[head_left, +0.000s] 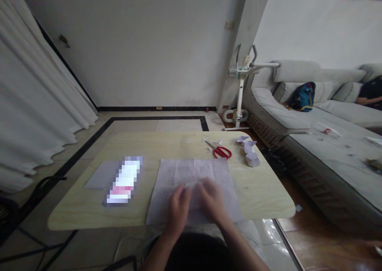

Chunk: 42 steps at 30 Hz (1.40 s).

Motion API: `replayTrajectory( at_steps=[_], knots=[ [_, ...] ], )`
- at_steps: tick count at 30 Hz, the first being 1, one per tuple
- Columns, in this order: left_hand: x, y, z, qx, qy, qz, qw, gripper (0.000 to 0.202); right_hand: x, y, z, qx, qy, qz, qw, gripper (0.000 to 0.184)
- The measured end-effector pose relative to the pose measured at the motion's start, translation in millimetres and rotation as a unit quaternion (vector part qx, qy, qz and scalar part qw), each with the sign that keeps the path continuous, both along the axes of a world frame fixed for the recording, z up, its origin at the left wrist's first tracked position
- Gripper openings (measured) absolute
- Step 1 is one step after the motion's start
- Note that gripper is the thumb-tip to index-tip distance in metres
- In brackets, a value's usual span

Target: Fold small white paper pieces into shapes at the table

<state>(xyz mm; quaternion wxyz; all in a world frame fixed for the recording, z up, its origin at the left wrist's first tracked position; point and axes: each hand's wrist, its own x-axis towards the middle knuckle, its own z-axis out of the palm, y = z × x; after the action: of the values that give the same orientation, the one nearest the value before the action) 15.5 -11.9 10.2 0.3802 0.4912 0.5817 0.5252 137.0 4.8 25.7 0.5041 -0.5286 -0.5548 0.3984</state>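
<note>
My left hand (179, 205) and my right hand (211, 197) are close together above a large sheet of printed paper (222, 179) with fold creases. The fingers of both are pinched on a small pale piece of paper (192, 184), which is blurred and partly hidden. The large sheet lies flat on the table in front of me, its near edge at the table's edge. Beyond its upper right corner lie scissors (220, 151) with red handles, blades pointing away to the left. White paper scraps (219, 142) are scattered around the blades.
Several folded paper pieces (250, 152) lie at the right of the pale wooden table (265, 195). On the left, a lit, pixelated phone (125, 179) overlaps a white sheet (97, 177). A sofa (298, 116) stands to the right, where a person's arm (370, 100) shows.
</note>
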Motion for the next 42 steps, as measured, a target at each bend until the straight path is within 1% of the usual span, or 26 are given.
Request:
replayTrajectory(
  at_steps=[5,10,16,22,25,30,34,42],
  knots=[
    [1,0,2.3,0.008,-0.028,-0.029,0.999,0.026,2,1,-1.2,-0.001,0.0,0.012,1.0,0.018],
    [1,0,4.1,0.008,-0.019,-0.042,0.999,0.025,3,1,0.4,-0.014,-0.011,0.023,1.0,0.016],
    [1,-1,5.6,0.006,-0.02,-0.045,0.999,0.027,2,0,0.4,-0.023,-0.012,0.026,0.999,0.017],
    [0,1,-3.3,-0.015,0.001,-0.03,0.999,0.031,3,0,-5.5,-0.014,-0.012,0.03,0.999,0.019],
    [-1,0,-5.3,-0.021,0.004,-0.025,0.999,0.032,3,0,-6.7,-0.013,-0.018,0.029,0.999,0.019],
    [-1,-1,-3.9,-0.018,0.003,-0.033,0.999,0.031,3,1,-4.3,-0.012,-0.021,0.03,0.999,0.019],
    [-1,0,-4.4,-0.021,0.003,-0.023,1.0,0.031,2,1,-2.4,-0.018,-0.014,0.032,0.999,0.018],
    [0,0,-1.6,0.003,0.006,-0.034,0.999,0.028,3,1,-3.3,-0.024,-0.025,0.025,0.999,0.018]
  ],
)
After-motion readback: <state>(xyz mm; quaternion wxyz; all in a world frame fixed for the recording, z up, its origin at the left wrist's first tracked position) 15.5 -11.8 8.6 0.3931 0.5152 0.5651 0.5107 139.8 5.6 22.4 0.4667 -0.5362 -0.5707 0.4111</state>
